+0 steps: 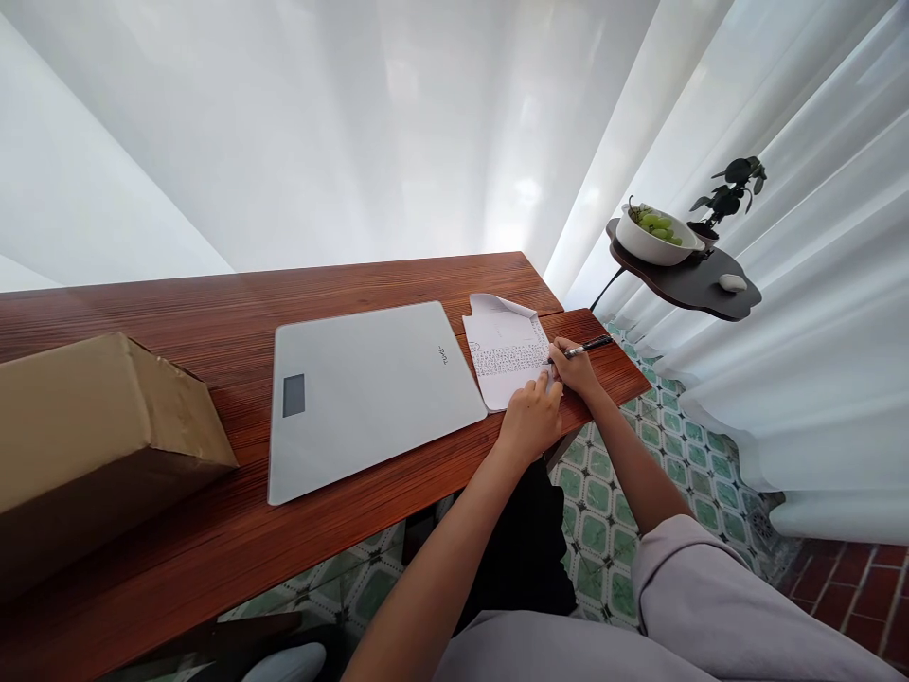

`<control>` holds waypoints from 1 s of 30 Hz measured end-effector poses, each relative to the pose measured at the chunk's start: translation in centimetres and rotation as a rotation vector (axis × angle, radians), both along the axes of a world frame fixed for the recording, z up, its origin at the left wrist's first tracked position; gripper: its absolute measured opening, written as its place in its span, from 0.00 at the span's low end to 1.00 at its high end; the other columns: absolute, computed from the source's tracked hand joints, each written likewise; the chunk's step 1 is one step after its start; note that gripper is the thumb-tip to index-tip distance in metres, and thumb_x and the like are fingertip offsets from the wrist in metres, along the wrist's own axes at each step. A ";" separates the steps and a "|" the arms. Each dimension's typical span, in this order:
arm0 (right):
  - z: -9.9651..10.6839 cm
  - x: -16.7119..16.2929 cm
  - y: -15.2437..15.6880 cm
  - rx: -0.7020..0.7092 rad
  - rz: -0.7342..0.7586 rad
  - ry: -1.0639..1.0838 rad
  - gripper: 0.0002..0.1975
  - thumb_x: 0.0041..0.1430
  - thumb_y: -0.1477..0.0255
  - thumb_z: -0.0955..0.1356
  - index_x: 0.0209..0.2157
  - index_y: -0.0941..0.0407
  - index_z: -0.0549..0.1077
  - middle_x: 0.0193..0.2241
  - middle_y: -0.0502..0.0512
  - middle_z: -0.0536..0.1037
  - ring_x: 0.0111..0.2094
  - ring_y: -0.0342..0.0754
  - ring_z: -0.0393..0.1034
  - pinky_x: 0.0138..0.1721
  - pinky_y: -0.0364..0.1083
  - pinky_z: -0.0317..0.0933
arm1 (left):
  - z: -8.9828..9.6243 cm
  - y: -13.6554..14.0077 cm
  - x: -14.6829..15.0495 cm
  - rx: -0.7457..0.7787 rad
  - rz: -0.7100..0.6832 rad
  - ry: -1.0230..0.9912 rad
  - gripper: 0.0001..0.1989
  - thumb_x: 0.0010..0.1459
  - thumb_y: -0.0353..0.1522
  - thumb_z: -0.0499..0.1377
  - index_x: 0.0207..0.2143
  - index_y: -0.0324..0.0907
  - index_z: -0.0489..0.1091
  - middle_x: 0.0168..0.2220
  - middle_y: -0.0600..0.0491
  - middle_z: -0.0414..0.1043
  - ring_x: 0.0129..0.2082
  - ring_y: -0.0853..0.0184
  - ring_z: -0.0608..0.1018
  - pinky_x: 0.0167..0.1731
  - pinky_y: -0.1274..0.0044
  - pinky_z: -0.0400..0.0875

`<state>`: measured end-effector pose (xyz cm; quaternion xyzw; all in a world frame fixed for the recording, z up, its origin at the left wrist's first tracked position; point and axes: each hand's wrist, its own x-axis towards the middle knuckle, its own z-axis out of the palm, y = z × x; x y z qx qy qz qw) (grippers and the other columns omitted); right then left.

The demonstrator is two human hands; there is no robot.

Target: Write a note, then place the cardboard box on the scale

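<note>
A small notebook [497, 386] lies on the table with its upper sheet curled back. Several lines of dark handwriting cover the middle of its page. My right hand [574, 372] is closed around a black pen [595, 344], whose tip meets the page at the right end of the writing. Resting on the notebook's lower right part is my left hand [531, 419], its fingers laid out on the paper just below the pen tip. Left of the notebook, almost touching it, lies a flat white scale [369, 398] with a grey display.
A brown cardboard box [71, 417] stands on the left of the wooden table [341, 284]. Beyond the table's right end, a small dark side table [682, 279] carries a white bowl [650, 248] of green grapes, a potted plant [735, 185] and a pale stone-like object [732, 283]. White curtains [398, 133] hang behind.
</note>
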<state>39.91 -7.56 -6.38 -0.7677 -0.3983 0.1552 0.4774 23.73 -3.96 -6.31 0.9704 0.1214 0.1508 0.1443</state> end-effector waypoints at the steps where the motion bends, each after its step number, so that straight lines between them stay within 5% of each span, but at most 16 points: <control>1: 0.0 0.0 0.0 0.000 0.003 -0.006 0.15 0.61 0.65 0.62 0.22 0.53 0.57 0.14 0.44 0.61 0.16 0.42 0.57 0.21 0.44 0.55 | 0.0 0.0 0.0 0.000 0.001 0.000 0.18 0.59 0.30 0.51 0.52 0.37 0.64 0.61 0.41 0.64 0.48 0.57 0.73 0.43 0.67 0.72; 30: -0.2 0.3 0.0 -0.001 -0.032 0.013 0.15 0.60 0.62 0.63 0.22 0.52 0.57 0.13 0.45 0.62 0.15 0.42 0.58 0.19 0.44 0.57 | -0.2 0.1 0.1 0.015 -0.004 0.025 0.17 0.59 0.31 0.51 0.51 0.37 0.64 0.63 0.39 0.61 0.48 0.57 0.73 0.43 0.67 0.72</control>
